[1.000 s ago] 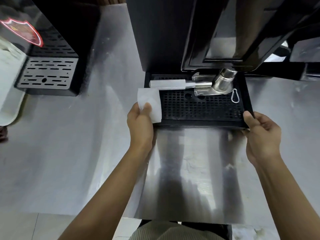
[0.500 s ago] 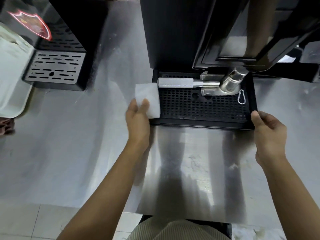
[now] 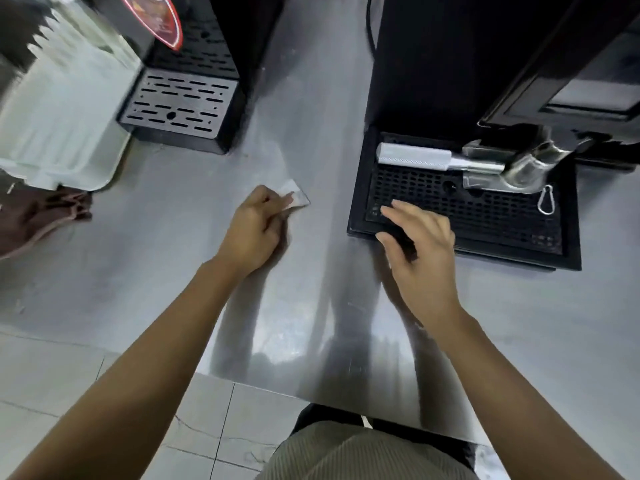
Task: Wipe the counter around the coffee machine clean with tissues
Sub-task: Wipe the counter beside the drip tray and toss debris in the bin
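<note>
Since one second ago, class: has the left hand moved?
Yes. The left hand, holding the tissue, moved left, off the drip tray's corner onto the counter.

The steel surface point(image 3: 156, 271) carries the black coffee machine point(image 3: 433, 64) at right with its drip tray point(image 3: 568, 252) in front. A second black machine point(image 3: 242, 32) stands rear left, a pale tray point(image 3: 62, 116) and brown cloth point(image 3: 38, 216) lie far left, and a white tissue point(image 3: 299, 196) lies mid-surface.

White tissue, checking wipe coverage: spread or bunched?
Cannot tell: left hand covers the white paper tissue; one flat corner shows on the steel counter.
</note>
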`<state>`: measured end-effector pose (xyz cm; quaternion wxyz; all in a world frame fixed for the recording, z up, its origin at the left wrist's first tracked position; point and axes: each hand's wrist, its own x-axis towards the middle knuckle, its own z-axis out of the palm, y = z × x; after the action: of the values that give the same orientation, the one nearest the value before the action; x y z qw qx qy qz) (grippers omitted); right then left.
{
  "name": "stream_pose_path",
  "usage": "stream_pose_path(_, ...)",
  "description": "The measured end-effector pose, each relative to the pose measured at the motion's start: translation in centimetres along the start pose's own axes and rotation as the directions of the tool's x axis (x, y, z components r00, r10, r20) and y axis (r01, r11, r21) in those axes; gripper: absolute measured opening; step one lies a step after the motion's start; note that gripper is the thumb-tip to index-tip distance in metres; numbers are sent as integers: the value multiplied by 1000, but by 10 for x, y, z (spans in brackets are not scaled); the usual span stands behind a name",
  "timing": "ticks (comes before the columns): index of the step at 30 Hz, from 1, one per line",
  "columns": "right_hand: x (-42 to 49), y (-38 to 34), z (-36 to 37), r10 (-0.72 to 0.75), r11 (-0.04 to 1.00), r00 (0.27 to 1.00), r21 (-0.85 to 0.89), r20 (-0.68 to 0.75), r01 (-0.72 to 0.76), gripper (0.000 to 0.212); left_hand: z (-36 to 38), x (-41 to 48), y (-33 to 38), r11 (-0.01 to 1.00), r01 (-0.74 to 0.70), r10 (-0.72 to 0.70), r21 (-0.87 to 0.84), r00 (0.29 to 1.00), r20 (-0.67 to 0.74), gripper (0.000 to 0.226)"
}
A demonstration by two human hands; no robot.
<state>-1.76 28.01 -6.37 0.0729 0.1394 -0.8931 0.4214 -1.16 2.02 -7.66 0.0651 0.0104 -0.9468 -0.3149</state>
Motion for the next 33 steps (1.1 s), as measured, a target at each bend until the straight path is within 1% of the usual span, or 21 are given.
stream_pose_path(3, 2, -1, 10, -19, 1000, 1000, -9, -8, 19, 26, 6, -43, 27, 983, -74, 94, -168, 989, 116, 33)
stream_pose_path(5, 3, 1, 14, -39, 999, 999, -25, -31, 38, 22, 8, -63, 38, 965, -54, 115, -255, 967, 229, 31)
stream_pose_path(6, 2, 1, 14, -49, 998, 998, -28, -46, 47, 20, 3, -64, 38, 957, -23, 102, -291, 960, 259, 28)
stream_pose_path(7, 2, 2, 14, -54, 998, 997, -27, -56, 52, 19, -3, -59, 34, 948, 6, 69, -317, 972, 225, 23)
stream_pose_path(9, 3, 2, 14, -52, 998, 997, -26, -65, 50, 18, -23, -36, 17, 957, 45, -46, -287, 999, 2, 19)
stream_pose_path(10, 3, 1, 13, -46, 999, 997, -25, -66, 45, 17, -33, -22, 5, 964, 82, -112, -251, 988, -107, 19)
stream_pose_path(11, 3, 1, 13, -40, 999, 997, -24, -66, 39, 17, -41, -11, -6, 968, 130, -167, -217, 972, -164, 20)
stream_pose_path(12, 3, 1, 13, -34, 999, 997, -20, -65, 32, 16, -44, -4, -15, 972, 165, -194, -169, 966, -172, 23)
stream_pose_path(13, 3, 1, 12, -30, 999, 998, -15, -63, 29, 16, -42, -1, -23, 978, 172, -188, -116, 972, -143, 25)
stream_pose_path(15, 4, 1, 11, -23, 1000, 998, -8, -60, 23, 15, -30, -8, -28, 993, 109, -112, -40, 991, -72, 27)
stream_pose_path(17, 5, 1, 11, -15, 1000, 999, -5, -51, 15, 15, -18, -23, -20, 995, 88, -92, -55, 993, -79, 31)
stream_pose_path(20, 5, 1, 12, -5, 1000, 999, -2, -39, 5, 15, 4, -58, 14, 986, 76, -92, -151, 991, -102, 35)
stream_pose_path(23, 5, 2, 11, -11, 1000, 999, 3, -33, 11, 14, 29, -96, 53, 962, 42, -21, -268, 997, 80, 33)
stream_pose_path(24, 5, 2, 10, -12, 1000, 1000, 12, -27, 12, 14, 30, -103, 60, 944, 78, -35, -320, 990, 139, 31)
stream_pose_path(25, 6, 3, 8, -9, 1000, 1000, 22, -19, 9, 14, 26, -105, 62, 914, 148, -88, -377, 981, 173, 26)
stream_pose_path(26, 7, 3, 6, -4, 999, 1000, 37, -8, 5, 14, 17, -102, 59, 895, 193, -148, -403, 979, 139, 21)
stream_pose_path(27, 8, 2, 4, 0, 998, 1000, 61, 4, 0, 15, 3, -96, 52, 900, 204, -203, -386, 978, 44, 19)
stream_pose_path(29, 9, -2, -2, 33, 986, 999, 163, 17, -35, 14, -26, -81, 28, 944, 198, -249, -264, 953, -175, 16)
stream_pose_path(30, 10, -5, -5, 75, 967, 997, 242, 10, -75, 15, -36, -73, 12, 956, 229, -268, -182, 935, -232, 21)
stream_pose_path(32, 7, -9, -14, 175, 909, 984, 390, -39, -146, 17, -39, -64, -8, 959, 276, -283, -61, 936, -209, 23)
stream_pose_path(33, 5, -10, -18, 211, 886, 974, 437, -80, -156, 17, -33, -61, -9, 966, 260, -257, -4, 952, -169, 27)
